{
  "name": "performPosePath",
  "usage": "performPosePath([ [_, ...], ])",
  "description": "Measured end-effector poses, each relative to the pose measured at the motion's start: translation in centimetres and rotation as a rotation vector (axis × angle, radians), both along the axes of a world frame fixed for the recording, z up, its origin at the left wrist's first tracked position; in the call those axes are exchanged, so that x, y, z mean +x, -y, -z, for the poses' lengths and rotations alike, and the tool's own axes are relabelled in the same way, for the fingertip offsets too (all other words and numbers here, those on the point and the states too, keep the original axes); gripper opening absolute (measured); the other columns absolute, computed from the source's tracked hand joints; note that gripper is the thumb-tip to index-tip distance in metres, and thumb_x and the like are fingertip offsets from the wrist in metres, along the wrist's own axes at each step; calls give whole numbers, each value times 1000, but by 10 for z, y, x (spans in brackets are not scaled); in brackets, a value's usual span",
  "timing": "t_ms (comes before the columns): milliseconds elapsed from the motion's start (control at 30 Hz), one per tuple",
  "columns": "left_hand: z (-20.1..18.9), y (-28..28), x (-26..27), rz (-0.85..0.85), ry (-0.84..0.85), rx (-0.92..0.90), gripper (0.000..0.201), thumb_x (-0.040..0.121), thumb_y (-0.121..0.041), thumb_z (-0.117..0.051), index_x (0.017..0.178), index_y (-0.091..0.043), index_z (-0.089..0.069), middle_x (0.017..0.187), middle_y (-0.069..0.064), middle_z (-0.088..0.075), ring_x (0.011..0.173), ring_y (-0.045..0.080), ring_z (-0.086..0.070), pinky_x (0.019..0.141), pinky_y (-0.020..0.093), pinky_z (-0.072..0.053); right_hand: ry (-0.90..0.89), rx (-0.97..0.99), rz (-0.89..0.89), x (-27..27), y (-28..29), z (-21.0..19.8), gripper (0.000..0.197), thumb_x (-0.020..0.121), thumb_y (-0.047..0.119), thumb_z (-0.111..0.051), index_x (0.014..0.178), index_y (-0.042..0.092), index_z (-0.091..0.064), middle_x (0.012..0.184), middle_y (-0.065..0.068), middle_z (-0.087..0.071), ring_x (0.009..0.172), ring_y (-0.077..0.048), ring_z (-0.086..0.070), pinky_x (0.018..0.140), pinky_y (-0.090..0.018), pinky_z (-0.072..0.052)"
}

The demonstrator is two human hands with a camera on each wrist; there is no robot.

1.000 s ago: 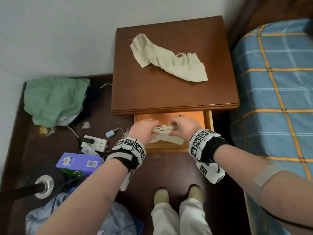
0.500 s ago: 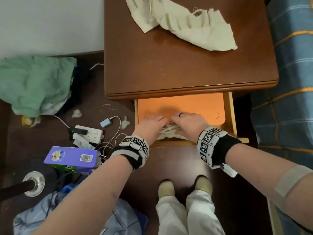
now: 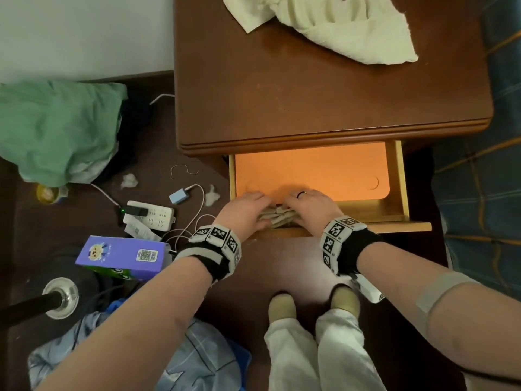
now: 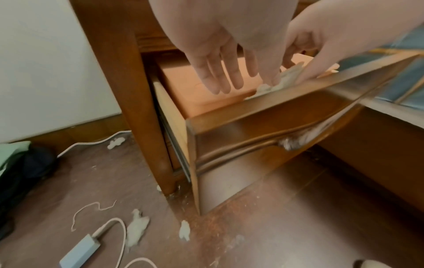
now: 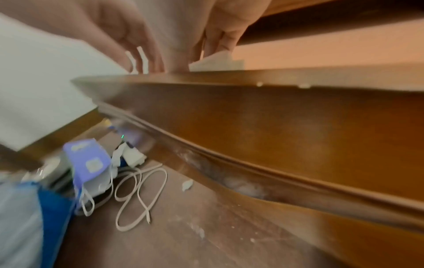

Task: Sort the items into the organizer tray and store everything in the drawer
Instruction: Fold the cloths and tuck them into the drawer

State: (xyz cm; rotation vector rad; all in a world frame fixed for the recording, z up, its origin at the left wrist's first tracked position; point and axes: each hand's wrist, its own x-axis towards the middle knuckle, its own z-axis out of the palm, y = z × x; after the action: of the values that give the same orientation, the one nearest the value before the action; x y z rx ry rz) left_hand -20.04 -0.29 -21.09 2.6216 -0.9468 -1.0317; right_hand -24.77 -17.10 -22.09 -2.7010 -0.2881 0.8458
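The nightstand drawer stands pulled out, with a flat orange organizer tray lying in it. A folded cream cloth sits low at the drawer's front, between the tray and the front board. My left hand lies on its left end; in the left wrist view the left hand has straight fingers and the thumb touches the cloth. My right hand grips the right end, fingers curled over the cloth. A second, loose cream cloth lies on the nightstand top.
On the floor to the left are a power strip with cables, a purple box, a green cloth heap and a metal pole base. A blue plaid bed borders the right. My feet stand before the drawer.
Both hands have brought the folded cloth down from above the drawer front into the drawer's front part. My head has moved closer and looks more steeply down.
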Motion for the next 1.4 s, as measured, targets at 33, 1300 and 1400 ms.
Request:
performPosePath([
  [33, 0, 3, 0, 23, -16, -3, 45, 88, -26, -56, 130, -13, -46, 129, 6, -51, 121, 23, -46, 99, 35, -41, 16, 8, -14, -2, -1, 2, 39, 90, 10, -50, 128, 14, -43, 132, -8, -51, 121, -27, -45, 99, -36, -38],
  [1300, -127, 115, 214, -753, 247, 78, 33, 91, -7, -39, 123, 0, -42, 130, 22, -43, 117, 39, -44, 95, 45, -39, -63, 95, 1142, 173, 161, -118, 50, 86, 26, -54, 130, 11, -37, 131, -17, -47, 118, -38, -46, 92, -42, -41],
  [1400, -119, 122, 236, -950, 194, 71, 38, 91, -17, -48, 122, 3, -41, 130, 24, -44, 119, 41, -45, 98, 46, -37, -39, 52, 1066, 176, 164, -111, 50, 83, 27, -59, 127, 13, -38, 130, -12, -48, 118, -34, -44, 92, -41, -41],
])
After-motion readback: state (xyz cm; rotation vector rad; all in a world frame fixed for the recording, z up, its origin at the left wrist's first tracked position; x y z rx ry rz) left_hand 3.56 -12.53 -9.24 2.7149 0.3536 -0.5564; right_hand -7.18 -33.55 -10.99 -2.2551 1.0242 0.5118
